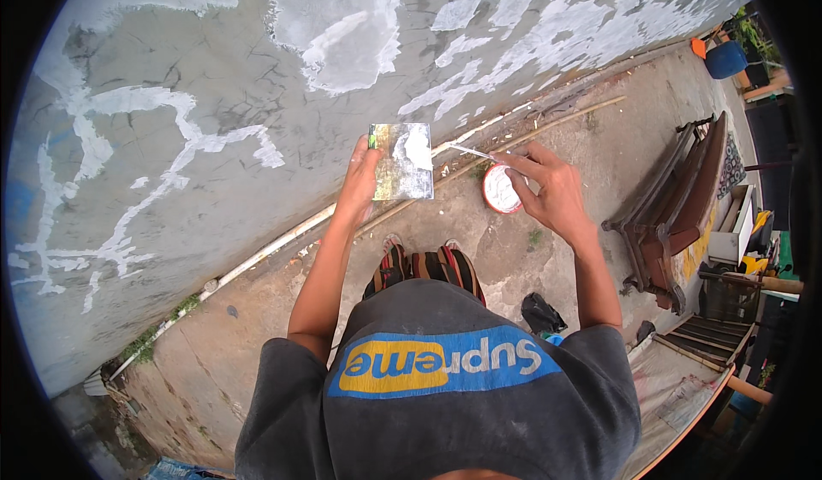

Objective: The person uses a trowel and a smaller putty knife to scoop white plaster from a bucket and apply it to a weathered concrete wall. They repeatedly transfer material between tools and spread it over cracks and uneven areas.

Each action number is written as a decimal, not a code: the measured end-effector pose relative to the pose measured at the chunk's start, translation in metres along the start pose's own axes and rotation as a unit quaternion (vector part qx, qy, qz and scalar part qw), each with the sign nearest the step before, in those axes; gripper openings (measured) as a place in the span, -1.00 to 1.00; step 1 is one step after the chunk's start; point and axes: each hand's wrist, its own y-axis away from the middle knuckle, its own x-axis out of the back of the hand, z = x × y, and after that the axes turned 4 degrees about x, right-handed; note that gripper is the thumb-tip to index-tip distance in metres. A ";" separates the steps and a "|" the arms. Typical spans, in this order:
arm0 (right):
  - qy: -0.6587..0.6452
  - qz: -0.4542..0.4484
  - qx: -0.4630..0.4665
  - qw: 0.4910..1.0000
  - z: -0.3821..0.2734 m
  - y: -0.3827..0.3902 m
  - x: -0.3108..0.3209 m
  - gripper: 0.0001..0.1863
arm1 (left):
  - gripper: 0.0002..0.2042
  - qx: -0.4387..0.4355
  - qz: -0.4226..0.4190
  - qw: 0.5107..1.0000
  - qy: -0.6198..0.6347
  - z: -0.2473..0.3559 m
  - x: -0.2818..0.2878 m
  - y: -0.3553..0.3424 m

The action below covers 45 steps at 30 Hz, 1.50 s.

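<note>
We hold a square board point(402, 161) smeared with white filler, gripped at its edge by the left hand point(360, 180), before the patched grey wall point(214, 77). The right hand point(548, 190) pinches a thin blade point(469, 149), its tip just beside the board. An open tub point(500, 190) sits on the ground below. We judge a shallow blade angle and level board best.

Concrete ground point(514, 249): round white-filled tub point(500, 190), wooden bench point(676, 206), pipe point(274, 244) along wall.

Both bare arms raised forward, elbows bent. Left hand point(360, 180) closed in a flat grip, thumb on top. Right hand point(548, 190) fingers pinched together, palm down.
</note>
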 end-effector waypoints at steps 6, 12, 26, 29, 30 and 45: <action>0.156 -0.006 0.165 0.974 0.014 -0.004 0.032 -0.57 | -0.39 -0.090 -0.031 0.995 -0.039 -0.008 -0.042 0.012; 0.210 -0.035 0.259 0.942 0.025 0.004 0.050 -0.55 | -0.42 -0.159 0.127 0.974 -0.102 -0.041 -0.075 0.006; 0.212 -0.329 0.305 0.868 0.009 -0.005 0.081 -0.61 | -0.45 -0.161 0.161 0.973 -0.041 -0.088 -0.103 0.059; -0.001 -0.358 0.307 0.882 0.039 -0.017 0.082 -0.68 | -0.47 -0.068 0.213 0.966 0.134 -0.089 -0.079 0.073; -0.091 -0.350 0.309 0.880 0.054 -0.018 0.079 -0.70 | -0.50 -0.067 0.172 0.968 0.170 -0.082 -0.073 0.083; -0.795 -0.061 -0.173 0.578 0.041 0.029 -0.079 -0.45 | -0.60 -0.179 0.155 0.911 0.338 -0.012 0.091 0.190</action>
